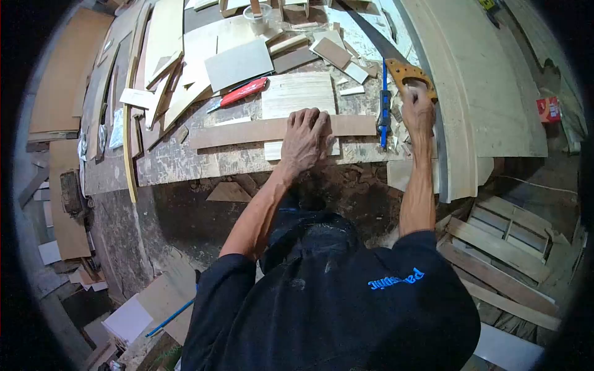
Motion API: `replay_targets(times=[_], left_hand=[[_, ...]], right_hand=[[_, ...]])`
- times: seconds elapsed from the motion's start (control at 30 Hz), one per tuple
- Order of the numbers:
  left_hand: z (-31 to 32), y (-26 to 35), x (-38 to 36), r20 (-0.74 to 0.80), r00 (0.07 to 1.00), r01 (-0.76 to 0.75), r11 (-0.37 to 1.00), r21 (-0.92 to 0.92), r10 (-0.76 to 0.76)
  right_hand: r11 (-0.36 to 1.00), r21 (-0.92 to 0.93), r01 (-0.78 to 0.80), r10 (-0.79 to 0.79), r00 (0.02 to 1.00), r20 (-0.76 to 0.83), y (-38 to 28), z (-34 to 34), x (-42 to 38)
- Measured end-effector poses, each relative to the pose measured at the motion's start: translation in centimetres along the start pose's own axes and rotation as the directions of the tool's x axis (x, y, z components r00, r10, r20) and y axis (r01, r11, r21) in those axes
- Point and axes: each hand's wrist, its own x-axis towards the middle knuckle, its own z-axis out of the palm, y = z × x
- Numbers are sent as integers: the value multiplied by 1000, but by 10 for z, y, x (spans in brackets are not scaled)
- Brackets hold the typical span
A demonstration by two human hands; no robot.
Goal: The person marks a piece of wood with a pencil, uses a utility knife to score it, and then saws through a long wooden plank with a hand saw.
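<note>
My left hand (pixel 303 139) lies over a long brown wooden strip (pixel 232 134), its fingers bent over the far edge and pressing it down. Beneath the strip is a pale wooden board (pixel 297 93), partly covered. At the right, my right hand (pixel 419 111) is closed on the yellow handle of a handsaw (pixel 402 72). The dark blade points away toward the back of the bench. A blue caliper-like tool (pixel 384 111) lies upright in view between the strip's right end and my right arm. A red-handled utility knife (pixel 241 93) rests beyond the strip.
Wood offcuts and a grey panel (pixel 239 63) cover the workbench (pixel 179 170). A clear plastic cup (pixel 257 21) stands at the back. Long planks lean at the left; a large curved board (pixel 455 99) borders the right. Wooden frames (pixel 504 238) lie on the floor.
</note>
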Motion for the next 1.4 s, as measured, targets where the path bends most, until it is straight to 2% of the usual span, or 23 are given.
replay_targets(times=[0.07,0.17,0.27,0.37,0.4,0.5,0.63,0.8,0.93,1.03,1.07,1.17,1.23,1.3,1.33,1.4], left_hand=[[0,1,1,8,1000,6,1000,21,-6],[-1,3,2,-7,1000,-20,999,43,20],[0,6,0,-21,1000,-7,999,43,8],[4,4,-1,-20,1000,-4,998,55,5],[4,4,-2,-18,1000,-5,999,53,6],[4,3,-1,-16,1000,-7,999,53,8],[0,6,-1,-14,1000,-13,999,51,13],[3,3,0,-2,1000,-12,997,71,12],[2,4,0,2,1000,-12,996,86,12],[2,5,0,11,1000,-8,997,72,7],[2,5,0,13,1000,-7,998,66,6],[5,2,-1,-2,1000,-22,996,81,22],[1,10,1,20,1000,-5,999,46,4],[2,5,1,7,1000,-5,998,68,5],[0,7,2,-1,1000,8,998,61,-8],[-4,7,2,24,1000,7,999,40,-8]], right_hand=[[977,-146,-158,167,985,48,7,-23,-39],[956,-225,186,-168,981,96,28,-39,-84],[923,-316,220,-171,970,174,19,-50,-98],[925,-282,254,-206,960,190,38,-47,-93],[938,-245,244,-212,966,150,36,-50,-92],[963,-217,159,-133,983,130,44,-51,-85],[958,-233,166,-127,977,173,46,-53,-73],[953,-187,238,-236,971,37,60,-39,-39],[988,-146,54,-66,995,-80,73,-34,-21],[985,-171,-28,22,999,-34,72,-38,-9],[967,-234,-103,108,994,10,69,-39,-3],[939,-308,-150,185,979,89,52,-40,10],[979,-197,60,-64,998,-10,49,-35,10],[944,-153,293,-309,947,-93,53,-17,20],[936,-123,331,-340,939,-61,56,-13,25],[940,-174,293,-301,953,-20,60,-11,30]])
